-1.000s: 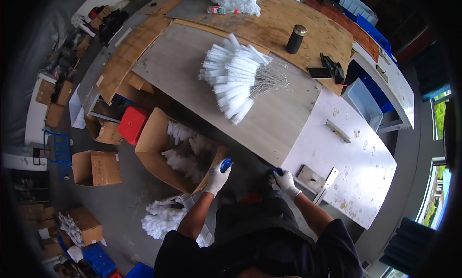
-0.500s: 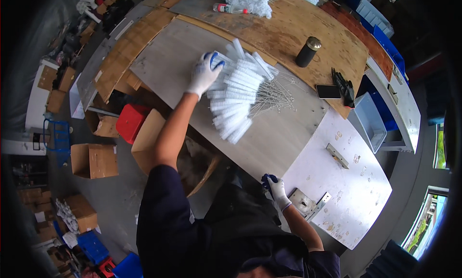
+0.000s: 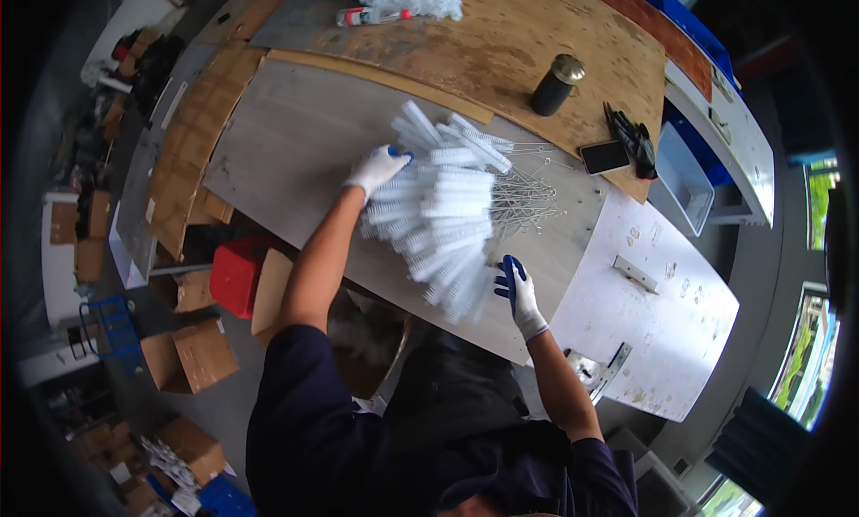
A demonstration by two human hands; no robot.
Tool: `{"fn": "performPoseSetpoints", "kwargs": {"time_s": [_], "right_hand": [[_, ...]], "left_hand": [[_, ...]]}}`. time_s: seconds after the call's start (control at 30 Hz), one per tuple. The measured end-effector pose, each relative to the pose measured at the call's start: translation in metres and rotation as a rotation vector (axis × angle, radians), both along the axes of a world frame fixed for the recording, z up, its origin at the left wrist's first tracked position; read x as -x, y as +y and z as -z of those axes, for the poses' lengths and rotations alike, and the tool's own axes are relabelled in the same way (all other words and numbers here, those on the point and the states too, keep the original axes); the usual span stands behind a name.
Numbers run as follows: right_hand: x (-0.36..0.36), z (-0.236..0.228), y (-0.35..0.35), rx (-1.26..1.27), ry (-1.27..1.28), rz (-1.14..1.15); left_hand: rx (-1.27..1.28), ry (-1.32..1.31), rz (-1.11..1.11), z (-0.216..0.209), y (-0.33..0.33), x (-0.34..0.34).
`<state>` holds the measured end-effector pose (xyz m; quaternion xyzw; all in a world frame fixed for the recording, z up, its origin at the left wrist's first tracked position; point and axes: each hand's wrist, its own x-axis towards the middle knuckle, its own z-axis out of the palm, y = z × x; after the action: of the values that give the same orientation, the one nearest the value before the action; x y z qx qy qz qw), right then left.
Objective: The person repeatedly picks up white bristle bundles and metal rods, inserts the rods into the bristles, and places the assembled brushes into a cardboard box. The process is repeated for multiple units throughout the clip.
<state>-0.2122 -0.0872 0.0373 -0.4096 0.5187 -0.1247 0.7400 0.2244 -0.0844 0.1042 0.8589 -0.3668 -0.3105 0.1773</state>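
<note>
A fanned pile of white bristle tube brushes (image 3: 461,199) with thin looped wire handles (image 3: 528,199) lies on the grey tabletop. The bristle ends face left and the wires point right; many brushes are blurred. At the pile's left side my left hand (image 3: 379,170), in a white glove with blue palm coating, rests with fingers stretched over the bristle ends. Its fingertips are partly lost against the brushes. My right hand (image 3: 519,295), gloved alike, hovers by the near right side of the pile. Its fingers are apart, with nothing held in them.
Beyond the brushes, a brown board holds a dark canister (image 3: 555,88), a phone (image 3: 604,157), black gloves (image 3: 633,141) and a plastic bottle (image 3: 371,16). Metal fixtures (image 3: 635,274) sit on the white tabletop at right. Below left stand a red bin (image 3: 237,275) and cartons (image 3: 190,356).
My right hand has risen from the table's near edge toward the brushes, its fingers spreading. The near part of the pile has shifted toward me. My whole view has moved slightly.
</note>
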Motion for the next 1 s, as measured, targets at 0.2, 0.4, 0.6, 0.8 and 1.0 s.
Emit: {"fn": "performPoseSetpoints", "kwargs": {"time_s": [0.2, 0.4, 0.6, 0.8, 1.0], "right_hand": [[0.032, -0.009, -0.029, 0.149, 0.228, 0.011], [0.065, -0.008, -0.034, 0.235, 0.195, 0.011], [0.113, -0.023, -0.004, 0.088, 0.101, 0.390], [0.216, -0.018, 0.012, 0.123, 0.165, 0.531], [0.318, -0.027, 0.013, 0.321, 0.424, 0.107]], "left_hand": [[0.043, 0.055, -0.124, 0.020, 0.038, 0.082], [0.044, -0.116, -0.060, -0.001, 0.029, 0.112], [0.612, -0.365, 0.010, -0.081, 0.025, 0.174], [0.622, 0.072, 0.383, -0.080, 0.035, 0.347], [0.417, -0.441, 0.415, -0.043, 0.039, 0.432]]}}
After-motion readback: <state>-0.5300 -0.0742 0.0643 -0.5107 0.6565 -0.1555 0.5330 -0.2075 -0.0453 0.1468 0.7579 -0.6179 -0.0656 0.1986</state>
